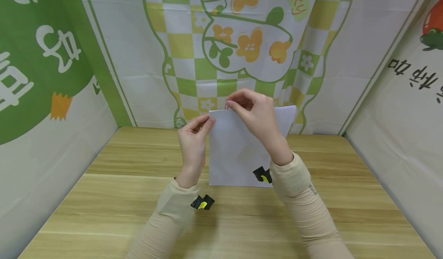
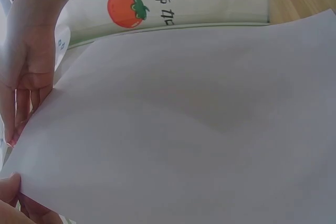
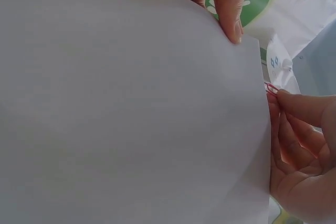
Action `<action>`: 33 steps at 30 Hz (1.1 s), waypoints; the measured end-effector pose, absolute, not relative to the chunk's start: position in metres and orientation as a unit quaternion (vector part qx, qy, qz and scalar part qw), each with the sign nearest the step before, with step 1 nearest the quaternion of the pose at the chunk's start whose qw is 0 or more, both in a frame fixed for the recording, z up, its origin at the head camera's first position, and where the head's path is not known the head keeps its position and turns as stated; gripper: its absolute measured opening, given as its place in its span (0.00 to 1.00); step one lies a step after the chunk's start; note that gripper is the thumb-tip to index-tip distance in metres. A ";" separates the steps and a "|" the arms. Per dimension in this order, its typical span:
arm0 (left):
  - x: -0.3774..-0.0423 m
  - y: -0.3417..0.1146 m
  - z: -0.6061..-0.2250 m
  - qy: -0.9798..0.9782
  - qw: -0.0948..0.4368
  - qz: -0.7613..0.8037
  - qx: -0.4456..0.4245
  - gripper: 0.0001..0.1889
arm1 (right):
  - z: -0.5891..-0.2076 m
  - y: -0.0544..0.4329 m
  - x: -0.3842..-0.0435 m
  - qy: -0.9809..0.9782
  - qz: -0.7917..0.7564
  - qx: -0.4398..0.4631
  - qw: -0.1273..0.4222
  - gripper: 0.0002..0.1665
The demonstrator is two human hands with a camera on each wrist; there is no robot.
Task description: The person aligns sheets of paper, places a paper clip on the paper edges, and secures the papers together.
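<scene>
Feed notes: wood-grain table [image 1: 138, 166]; white paper [image 1: 238, 147] held up over it. Left hand [image 1: 194, 141] pinches its top-left corner; right hand [image 1: 259, 116] pinches a red paper clip [image 3: 271, 88] at the top edge. I can't tell whether its loops straddle the paper. Misaligned loops could crease it; a slack left pinch could let it twist.

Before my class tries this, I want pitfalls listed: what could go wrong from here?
The small red wire clip could slip, since the right grip pinches it by fingertips. The white rectangular paper, bowed in the wrist views, might crease under pushing. The left grip pinches it near one top corner, so it could perhaps swing.
</scene>
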State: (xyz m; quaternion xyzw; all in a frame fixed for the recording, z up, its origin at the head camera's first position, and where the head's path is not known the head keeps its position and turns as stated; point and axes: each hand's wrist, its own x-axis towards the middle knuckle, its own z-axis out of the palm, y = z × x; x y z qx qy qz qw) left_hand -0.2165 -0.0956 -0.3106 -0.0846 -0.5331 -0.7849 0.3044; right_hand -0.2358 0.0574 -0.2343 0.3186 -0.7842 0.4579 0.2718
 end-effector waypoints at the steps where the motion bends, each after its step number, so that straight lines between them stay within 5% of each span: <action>1: -0.216 -0.095 -0.310 -0.533 0.304 -0.785 -0.083 0.12 | -0.235 0.058 -0.236 -0.784 0.459 0.320 0.270 0.06; 33: -0.217 -0.094 -0.310 -0.510 0.309 -0.799 -0.078 0.04 | -0.233 0.060 -0.234 -0.780 0.458 0.343 0.253 0.06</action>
